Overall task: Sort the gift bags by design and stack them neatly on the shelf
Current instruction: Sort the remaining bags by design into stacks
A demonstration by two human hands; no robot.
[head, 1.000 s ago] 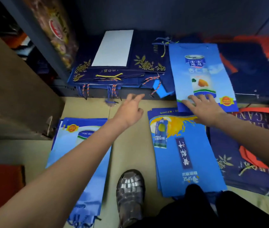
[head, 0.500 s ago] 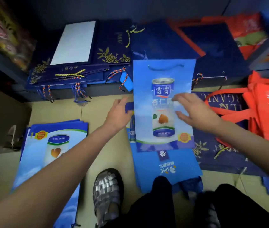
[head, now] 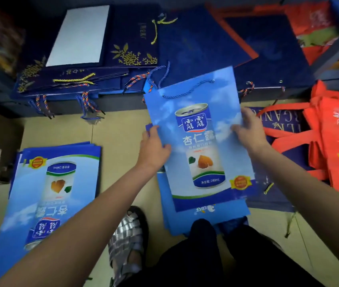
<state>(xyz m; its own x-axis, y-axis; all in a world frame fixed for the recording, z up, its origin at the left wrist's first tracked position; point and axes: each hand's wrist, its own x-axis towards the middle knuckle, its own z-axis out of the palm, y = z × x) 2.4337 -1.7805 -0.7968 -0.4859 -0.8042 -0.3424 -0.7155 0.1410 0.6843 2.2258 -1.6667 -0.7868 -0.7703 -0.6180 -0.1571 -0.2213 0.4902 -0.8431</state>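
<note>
Both hands [head: 154, 148] [head: 249, 131] gripping blue gift bag [head: 201, 183], can print, "杏仁露", "240mL"

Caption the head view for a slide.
Both hands, left and right, hold a light-blue almond-drink gift bag above the sorted floor piles.

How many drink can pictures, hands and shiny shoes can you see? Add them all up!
Can pictures: 2, one on the held bag, one on the floor pile
Hands: 2, left hand and right hand
Silver shoe: 1
Total: 5
</note>
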